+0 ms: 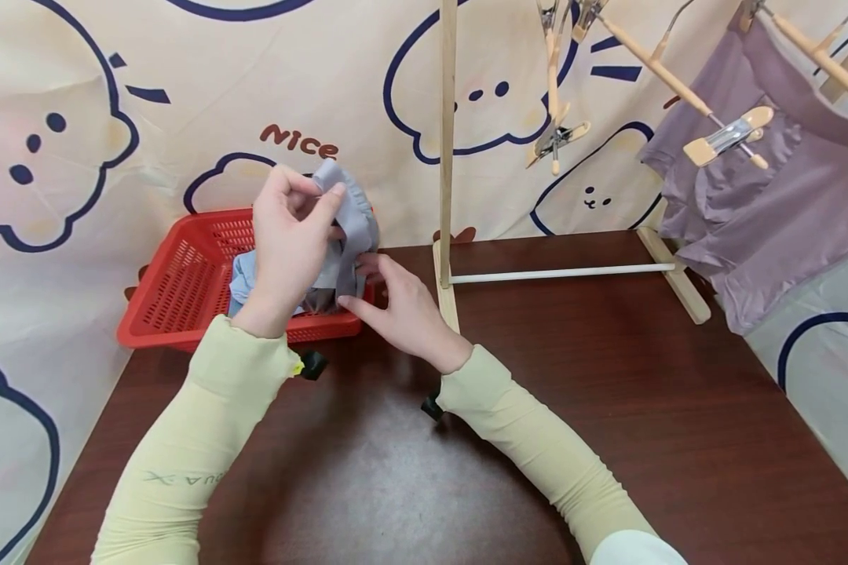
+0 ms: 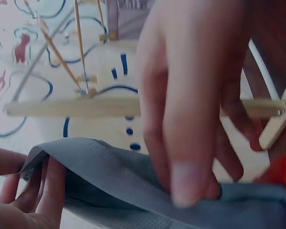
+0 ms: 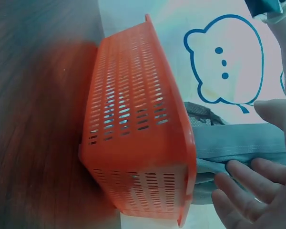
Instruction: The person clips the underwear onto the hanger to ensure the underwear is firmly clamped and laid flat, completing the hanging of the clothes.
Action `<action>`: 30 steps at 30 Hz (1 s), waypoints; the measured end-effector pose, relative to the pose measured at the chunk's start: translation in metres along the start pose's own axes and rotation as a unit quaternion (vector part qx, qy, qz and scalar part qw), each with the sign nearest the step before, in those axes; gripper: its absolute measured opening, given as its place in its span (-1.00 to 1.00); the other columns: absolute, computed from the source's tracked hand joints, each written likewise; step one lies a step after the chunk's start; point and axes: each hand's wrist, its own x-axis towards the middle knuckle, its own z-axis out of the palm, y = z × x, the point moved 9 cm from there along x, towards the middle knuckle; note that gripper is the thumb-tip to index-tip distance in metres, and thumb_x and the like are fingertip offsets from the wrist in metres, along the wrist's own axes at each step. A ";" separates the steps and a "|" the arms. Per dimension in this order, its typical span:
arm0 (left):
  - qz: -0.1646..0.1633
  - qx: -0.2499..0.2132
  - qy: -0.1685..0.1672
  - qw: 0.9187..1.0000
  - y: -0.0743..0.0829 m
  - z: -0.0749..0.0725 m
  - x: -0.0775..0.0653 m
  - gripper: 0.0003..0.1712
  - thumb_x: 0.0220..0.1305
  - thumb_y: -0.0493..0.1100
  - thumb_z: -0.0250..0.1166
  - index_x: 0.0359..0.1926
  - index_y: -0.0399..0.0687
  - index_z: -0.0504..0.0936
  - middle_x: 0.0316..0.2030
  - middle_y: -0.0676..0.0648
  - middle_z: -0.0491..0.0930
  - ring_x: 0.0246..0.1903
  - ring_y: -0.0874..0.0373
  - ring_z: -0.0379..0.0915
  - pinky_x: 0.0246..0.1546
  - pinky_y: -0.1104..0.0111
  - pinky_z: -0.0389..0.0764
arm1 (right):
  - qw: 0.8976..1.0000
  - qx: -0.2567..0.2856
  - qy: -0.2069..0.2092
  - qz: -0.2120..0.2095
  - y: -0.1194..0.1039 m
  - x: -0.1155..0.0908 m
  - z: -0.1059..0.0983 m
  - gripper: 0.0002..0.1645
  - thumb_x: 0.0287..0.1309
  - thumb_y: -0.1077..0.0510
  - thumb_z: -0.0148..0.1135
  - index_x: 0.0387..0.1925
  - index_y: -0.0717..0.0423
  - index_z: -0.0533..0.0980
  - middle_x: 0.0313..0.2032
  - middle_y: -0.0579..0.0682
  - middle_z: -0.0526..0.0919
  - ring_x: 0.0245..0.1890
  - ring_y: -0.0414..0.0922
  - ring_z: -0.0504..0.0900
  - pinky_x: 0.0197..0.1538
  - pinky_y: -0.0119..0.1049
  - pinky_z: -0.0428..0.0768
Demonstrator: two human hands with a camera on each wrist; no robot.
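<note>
My left hand pinches the waistband of a grey garment above the basket, some fingers tucked inside the band. The garment's gathered upper edge is raised, and its lower part hangs into the red basket. My right hand is at the garment's right side, thumb and fingers spread, fingertips touching the cloth. In the left wrist view, the grey waistband stretches between both hands. From the right wrist, the garment passes over the basket rim beside my loosely extended fingers. Light blue cloth lies in the basket.
To the right stands a wooden rack post with a white bottom bar. Hangers with clips hang at upper right, one bearing a mauve garment. A patterned cloth backdrop borders the dark table.
</note>
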 end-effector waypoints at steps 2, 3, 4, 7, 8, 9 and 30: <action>0.004 -0.008 -0.012 1.000 0.004 0.008 -0.003 -0.81 0.39 -0.22 0.34 -0.22 -0.12 0.46 -0.29 -0.17 0.62 -0.22 -0.01 0.58 -0.37 0.37 0.68 | 1.000 0.010 0.009 0.003 0.001 0.000 -0.003 -0.39 0.29 -0.07 0.40 0.24 0.10 0.42 0.03 -0.02 0.61 -0.04 -0.05 0.59 0.04 -0.11 0.58; 0.007 -0.013 -0.017 1.000 0.006 0.011 -0.005 -0.82 0.39 -0.22 0.34 -0.22 -0.12 0.46 -0.25 -0.18 0.63 -0.20 -0.02 0.58 -0.36 0.37 0.68 | 1.000 0.014 0.011 0.005 0.001 0.000 -0.005 -0.41 0.29 -0.08 0.39 0.21 0.09 0.44 0.01 -0.02 0.61 -0.06 -0.04 0.59 0.03 -0.11 0.58; 0.010 -0.021 -0.022 0.999 0.008 0.015 -0.006 -0.82 0.38 -0.24 0.34 -0.22 -0.13 0.47 -0.23 -0.20 0.64 -0.18 -0.04 0.58 -0.35 0.37 0.68 | 1.000 0.020 0.012 0.006 0.001 0.000 -0.006 -0.43 0.29 -0.09 0.39 0.19 0.09 0.45 -0.01 -0.02 0.62 -0.07 -0.03 0.59 0.02 -0.10 0.58; 0.018 -0.041 -0.030 0.999 0.013 0.022 -0.011 -0.84 0.38 -0.26 0.34 -0.22 -0.14 0.47 -0.16 -0.21 0.64 -0.16 -0.06 0.57 -0.34 0.35 0.69 | 0.999 0.038 0.017 0.006 0.001 0.000 -0.008 -0.53 0.32 -0.06 0.36 0.11 0.07 0.46 -0.07 -0.03 0.64 -0.12 -0.01 0.61 -0.02 -0.10 0.60; 0.025 -0.044 -0.031 0.998 0.014 0.024 -0.012 -0.84 0.37 -0.27 0.34 -0.22 -0.13 0.47 -0.14 -0.20 0.64 -0.16 -0.06 0.58 -0.35 0.34 0.70 | 0.999 0.042 0.021 0.005 0.001 0.000 -0.009 -0.56 0.33 -0.04 0.36 0.09 0.08 0.47 -0.09 -0.03 0.65 -0.14 -0.03 0.61 -0.03 -0.10 0.60; 0.026 -0.050 -0.032 0.998 0.016 0.025 -0.013 -0.84 0.37 -0.29 0.34 -0.22 -0.12 0.47 -0.12 -0.19 0.65 -0.16 -0.06 0.58 -0.35 0.34 0.70 | 0.999 0.046 0.024 0.004 0.001 0.000 -0.010 -0.59 0.33 -0.02 0.36 0.07 0.08 0.47 -0.11 -0.04 0.65 -0.17 -0.06 0.61 -0.04 -0.13 0.61; 0.092 -0.090 -0.051 0.990 0.048 0.038 -0.023 -0.67 0.40 -0.44 0.21 0.14 -0.29 0.64 0.08 -0.09 0.50 -0.01 -0.06 0.49 -0.17 0.30 0.65 | 0.997 0.001 0.079 -0.004 0.022 -0.009 -0.037 -0.80 0.29 0.28 0.25 -0.06 0.17 0.60 -0.23 -0.02 0.71 -0.27 -0.15 0.66 -0.09 -0.24 0.64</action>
